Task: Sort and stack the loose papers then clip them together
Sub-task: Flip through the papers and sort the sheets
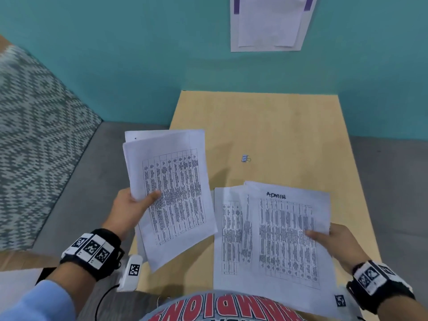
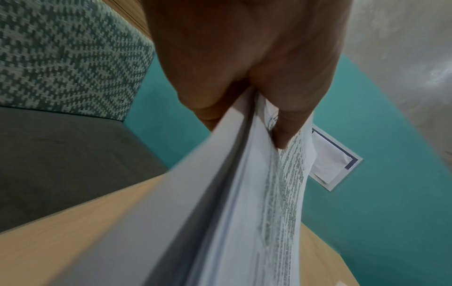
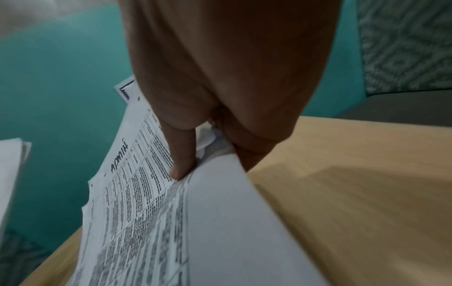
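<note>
Papers: two bundles held above the table (image 1: 266, 117), one per hand.

My left hand (image 1: 129, 212) pinches the left bundle (image 1: 171, 193), thumb on top; my right hand (image 1: 335, 242) clamps the right bundle (image 1: 278, 239) headed "ADMIN". I'd lay one bundle on the other and tap the edges square. Count: two bundles, sheets uncountable; one binder clip (image 1: 245, 158) farther back.

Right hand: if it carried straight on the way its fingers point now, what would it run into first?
The right hand points left across the table, gripping its sheaf. First contact would probably be the other sheaf in the left hand. Depth is uncertain; the binder clip lies off that line.
</note>
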The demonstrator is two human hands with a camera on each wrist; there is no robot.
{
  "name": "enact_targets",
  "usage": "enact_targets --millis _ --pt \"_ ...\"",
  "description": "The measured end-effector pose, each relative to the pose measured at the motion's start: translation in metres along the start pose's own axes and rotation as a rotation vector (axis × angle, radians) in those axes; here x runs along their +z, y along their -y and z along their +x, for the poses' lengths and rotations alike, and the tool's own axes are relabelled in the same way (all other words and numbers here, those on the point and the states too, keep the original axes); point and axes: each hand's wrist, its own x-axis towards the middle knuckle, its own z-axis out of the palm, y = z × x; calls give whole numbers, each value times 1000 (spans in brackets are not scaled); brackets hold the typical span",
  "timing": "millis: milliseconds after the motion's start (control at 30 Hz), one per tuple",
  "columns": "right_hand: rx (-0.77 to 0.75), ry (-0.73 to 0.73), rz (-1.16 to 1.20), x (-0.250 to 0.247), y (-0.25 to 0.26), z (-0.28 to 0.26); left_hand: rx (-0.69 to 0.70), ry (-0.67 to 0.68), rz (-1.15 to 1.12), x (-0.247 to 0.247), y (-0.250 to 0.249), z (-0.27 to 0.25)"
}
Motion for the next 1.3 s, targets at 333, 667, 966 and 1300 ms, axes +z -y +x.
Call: enact_targets --millis 333,667,966,1300 --pt "-28 -73 -446 86 -13 30 21 -24 -1 -18 6 -22" --pt "53 -169 -405 148 -9 28 -6 -32 37 -44 18 -37" --pt "90 -110 -452 148 4 26 -31 -51 1 -55 29 -38" --pt "-42 58 -181 110 9 23 -7 -82 10 -61 30 -47"
